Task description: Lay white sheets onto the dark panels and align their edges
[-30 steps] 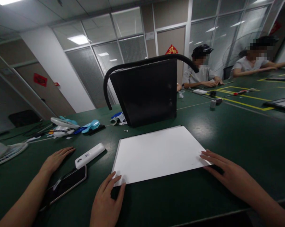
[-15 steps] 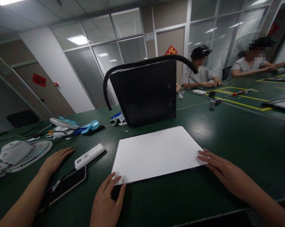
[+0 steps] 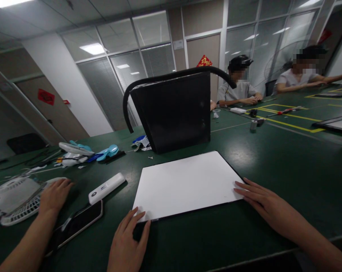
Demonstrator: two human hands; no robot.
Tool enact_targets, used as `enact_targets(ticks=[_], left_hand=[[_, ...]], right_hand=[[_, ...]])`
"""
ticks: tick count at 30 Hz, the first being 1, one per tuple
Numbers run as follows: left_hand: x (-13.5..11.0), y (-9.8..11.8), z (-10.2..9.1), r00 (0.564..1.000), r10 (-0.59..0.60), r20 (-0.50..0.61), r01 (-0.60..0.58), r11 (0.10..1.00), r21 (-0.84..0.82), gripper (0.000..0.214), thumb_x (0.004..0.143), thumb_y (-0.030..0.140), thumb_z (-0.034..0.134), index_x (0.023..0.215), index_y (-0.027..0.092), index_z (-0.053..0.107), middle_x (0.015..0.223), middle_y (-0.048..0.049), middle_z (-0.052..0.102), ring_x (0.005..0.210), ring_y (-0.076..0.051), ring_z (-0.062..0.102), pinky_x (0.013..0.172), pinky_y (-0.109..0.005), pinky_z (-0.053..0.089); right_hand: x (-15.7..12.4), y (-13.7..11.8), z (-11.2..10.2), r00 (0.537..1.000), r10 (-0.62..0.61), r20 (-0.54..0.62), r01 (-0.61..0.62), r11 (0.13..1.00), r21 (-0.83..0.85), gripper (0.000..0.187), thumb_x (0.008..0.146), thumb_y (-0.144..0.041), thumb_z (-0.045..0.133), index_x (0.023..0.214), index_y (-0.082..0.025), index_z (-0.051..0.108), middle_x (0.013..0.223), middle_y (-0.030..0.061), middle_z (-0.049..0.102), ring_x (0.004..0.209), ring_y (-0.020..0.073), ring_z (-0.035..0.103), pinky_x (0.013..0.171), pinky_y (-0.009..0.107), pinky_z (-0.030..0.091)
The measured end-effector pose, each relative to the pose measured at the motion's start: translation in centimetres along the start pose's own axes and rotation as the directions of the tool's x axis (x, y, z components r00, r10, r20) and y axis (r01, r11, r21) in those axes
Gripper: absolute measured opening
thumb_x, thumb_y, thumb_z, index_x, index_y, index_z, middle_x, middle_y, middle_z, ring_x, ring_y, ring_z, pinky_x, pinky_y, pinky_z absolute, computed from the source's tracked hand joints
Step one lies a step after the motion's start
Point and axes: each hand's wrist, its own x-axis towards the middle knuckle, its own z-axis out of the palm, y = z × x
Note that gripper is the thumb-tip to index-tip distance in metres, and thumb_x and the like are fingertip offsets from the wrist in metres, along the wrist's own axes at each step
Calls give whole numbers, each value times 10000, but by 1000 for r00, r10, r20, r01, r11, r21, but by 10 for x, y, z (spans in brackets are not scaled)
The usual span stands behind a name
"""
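A white board [image 3: 185, 185] with a thin dark edge, like a small whiteboard, lies flat on the green table. My left hand [image 3: 128, 240] is at its near left corner, fingertips resting on the white face and thumb apart by the front edge. At the near right corner, my right hand [image 3: 263, 204] lays its stretched fingers on the face and side edge. Both hands are open, touching the board without wrapping round it. Beyond the board stands a black panel-like box [image 3: 176, 113] with a black tube arching over its top.
At left, another person's hand [image 3: 56, 194] touches a white fan [image 3: 20, 198]. A white handheld device [image 3: 107, 187] and a phone [image 3: 80, 223] lie between that arm and the board. Light-blue fan parts [image 3: 110, 152] lie farther back. Two people sit at the far right.
The other person's hand at left has moved left onto the white fan, and the fan has shifted toward me. My own hands and the board stay in place.
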Motion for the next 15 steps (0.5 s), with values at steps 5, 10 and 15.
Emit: enact_targets(ticks=[5, 10, 15], left_hand=[[-1, 1, 0, 1000, -5, -5, 5, 1000, 12, 536, 913, 639, 546, 1169, 251, 813, 1419, -95, 689, 1317, -362, 651, 1198, -577, 501], [-2, -1, 1, 1000, -10, 6, 10, 1000, 13, 546, 910, 646, 543, 1164, 245, 813, 1437, -100, 681, 1329, -366, 647, 1198, -588, 500], [-3, -4, 3, 1000, -5, 16, 5, 1000, 2, 562, 910, 663, 544, 1189, 249, 803, 1453, -95, 674, 1394, -360, 604, 1226, -601, 468]], right_hand=[[1, -3, -1, 1000, -5, -18, 5, 1000, -12, 483, 1125, -593, 337, 1561, -464, 499, 1643, -93, 396, 1563, 284, 319, 1266, 631, 378], [3, -5, -2, 1000, -2, 0, 2, 1000, -20, 505, 1110, -639, 362, 1571, -472, 482, 1656, -106, 370, 1570, 283, 308, 1276, 629, 366], [3, -4, 0, 1000, -1, 14, 1, 999, -34, 518, 1112, -647, 362, 1588, -466, 458, 1669, -104, 347, 1582, 275, 281, 1289, 612, 356]])
